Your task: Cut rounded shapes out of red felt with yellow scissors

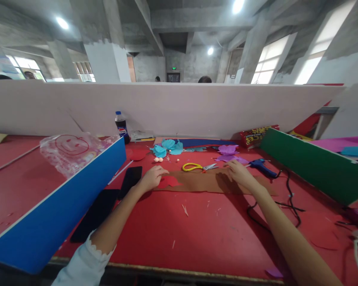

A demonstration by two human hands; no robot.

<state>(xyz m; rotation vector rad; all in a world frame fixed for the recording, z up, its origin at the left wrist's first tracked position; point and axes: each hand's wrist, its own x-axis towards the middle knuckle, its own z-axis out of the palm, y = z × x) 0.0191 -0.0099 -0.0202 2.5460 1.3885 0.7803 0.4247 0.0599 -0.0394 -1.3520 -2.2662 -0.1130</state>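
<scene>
Left hand (152,177) fingers on red petal (168,182).

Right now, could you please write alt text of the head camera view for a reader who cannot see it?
A person's left hand rests on a red paper piece and the right hand on a brown sheet, on a red table. Beyond lie yellow-handled scissors, a blue glue gun, blue and purple paper flowers, and a cola bottle.
</scene>
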